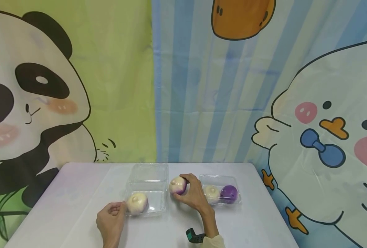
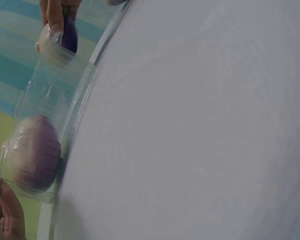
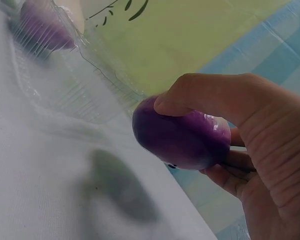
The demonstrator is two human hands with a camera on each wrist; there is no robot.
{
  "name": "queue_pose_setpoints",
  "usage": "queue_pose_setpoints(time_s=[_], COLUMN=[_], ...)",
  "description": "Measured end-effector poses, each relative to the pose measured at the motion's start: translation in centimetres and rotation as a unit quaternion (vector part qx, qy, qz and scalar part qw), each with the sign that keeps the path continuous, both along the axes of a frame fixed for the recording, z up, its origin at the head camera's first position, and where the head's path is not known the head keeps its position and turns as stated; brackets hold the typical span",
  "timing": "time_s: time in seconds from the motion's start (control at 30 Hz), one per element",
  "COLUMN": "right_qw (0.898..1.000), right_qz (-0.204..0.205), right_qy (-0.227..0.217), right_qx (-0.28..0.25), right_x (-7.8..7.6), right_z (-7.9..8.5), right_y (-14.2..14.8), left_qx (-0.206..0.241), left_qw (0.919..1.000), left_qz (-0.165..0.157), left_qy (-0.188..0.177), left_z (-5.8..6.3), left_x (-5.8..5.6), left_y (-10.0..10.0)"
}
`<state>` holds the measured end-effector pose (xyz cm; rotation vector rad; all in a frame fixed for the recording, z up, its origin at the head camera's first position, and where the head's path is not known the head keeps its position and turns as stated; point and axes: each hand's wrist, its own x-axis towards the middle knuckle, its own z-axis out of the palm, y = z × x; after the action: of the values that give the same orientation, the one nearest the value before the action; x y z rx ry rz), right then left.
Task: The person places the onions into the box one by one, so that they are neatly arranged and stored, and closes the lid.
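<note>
White bench (image 1: 78, 193): the right hand (image 1: 194, 193) grips a round purple-and-white onion (image 1: 177, 186), likely slippery, best held mid-girth; the left hand (image 1: 111, 219) pinches a clear plastic box (image 1: 157, 198) at nine o'clock.

Four round vegetables (image 1: 137, 203), two clear boxes, two hands (image 1: 110, 218) (image 1: 193, 195).
Vegetables: one in the left box (image 1: 157, 201), one held (image 1: 177, 186), two in the right box (image 1: 220, 179). Also one table (image 1: 78, 193), one wrist gadget (image 1: 194, 236), one printed panda (image 1: 62, 113), one printed bird (image 1: 320, 93).

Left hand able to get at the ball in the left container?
Likely yes: the left hand is beside the ball, and the left container has its lid folded back. The hand may first need to release the container, which it seems to pinch.
</note>
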<state>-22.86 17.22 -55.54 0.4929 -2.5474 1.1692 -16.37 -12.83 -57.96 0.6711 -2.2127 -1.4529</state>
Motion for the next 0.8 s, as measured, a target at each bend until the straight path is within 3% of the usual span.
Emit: queue_pose_setpoints(time_s=[0.8], right_qw=[1.0], right_qz=[0.018], right_qy=[-0.017], right_qx=[-0.018], right_x=[-0.08], right_z=[0.73], right_y=[0.1], left_qx=[0.01], left_qw=[0.9999], left_qz=[-0.008], left_qy=[0.007], left_z=[-0.11], left_x=[-0.13], left_y=[-0.07])
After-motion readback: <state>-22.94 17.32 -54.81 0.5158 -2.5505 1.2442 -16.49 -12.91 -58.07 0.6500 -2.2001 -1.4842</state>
